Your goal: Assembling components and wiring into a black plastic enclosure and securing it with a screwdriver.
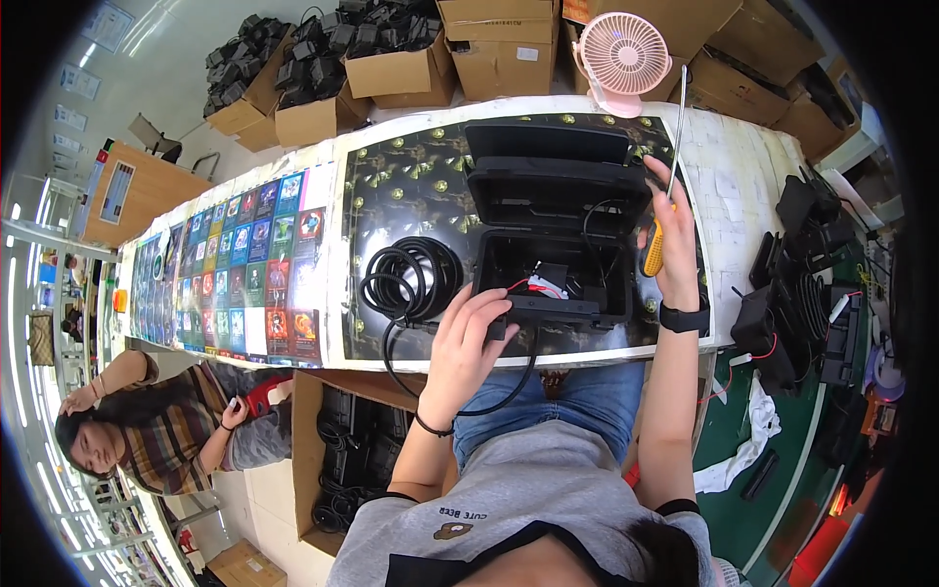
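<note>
A black plastic case [626, 293] lies with its lid [548, 196] raised on the dark patterned mat [391, 196]. Inside the case are red and white wires [540, 286] and small black parts. My left hand [468, 338] grips the case's near left corner, fingers over the front wall and thumb below. In my right hand [675, 245] is a screwdriver [653, 245] with a yellow handle, its shaft pointing up and away. The fingers of that hand also reach the lid's right edge. A coiled black cable [401, 279] rests left of the case, and a length of it loops past my left wrist.
A pink fan [624, 59] stands at the table's far edge. Cartons of black parts [391, 68] are behind it. Black cases and cables [802, 303] crowd the right side. A carton [311, 460] sits below the table's near edge. Another person [166, 430] sits at left.
</note>
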The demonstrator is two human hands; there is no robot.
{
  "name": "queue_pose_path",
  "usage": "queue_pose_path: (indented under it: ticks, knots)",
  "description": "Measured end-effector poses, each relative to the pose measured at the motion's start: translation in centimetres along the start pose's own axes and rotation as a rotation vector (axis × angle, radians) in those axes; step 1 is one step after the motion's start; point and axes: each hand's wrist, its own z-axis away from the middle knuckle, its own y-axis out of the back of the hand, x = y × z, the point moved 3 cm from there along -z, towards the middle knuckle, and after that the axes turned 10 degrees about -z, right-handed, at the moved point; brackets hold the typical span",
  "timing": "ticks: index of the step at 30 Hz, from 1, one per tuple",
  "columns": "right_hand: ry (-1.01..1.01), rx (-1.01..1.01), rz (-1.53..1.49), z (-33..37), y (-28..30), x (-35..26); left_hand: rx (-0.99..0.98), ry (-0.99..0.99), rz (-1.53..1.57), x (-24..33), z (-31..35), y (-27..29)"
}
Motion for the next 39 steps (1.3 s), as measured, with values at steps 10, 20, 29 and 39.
queue_pose_path:
  ticks: [10,20,29,39]
  knots:
    - [-0.033,0.104,0.057,0.0,-1.6,-0.9,0.178,-0.011,0.027,-0.6,1.2,0.6]
    - [0.03,-0.129,0.066,3.2,-1.4,-2.6,0.392,-0.034,0.025,-1.6,3.7,0.4]
    - [0.236,-0.289,0.285,4.1,-1.5,-3.6,0.405,-0.036,0.048,-1.6,3.2,0.4]
    - [-0.091,0.018,0.307,-0.3,-2.6,-0.2,0.399,0.128,-0.037,-1.1,-0.8,0.3]
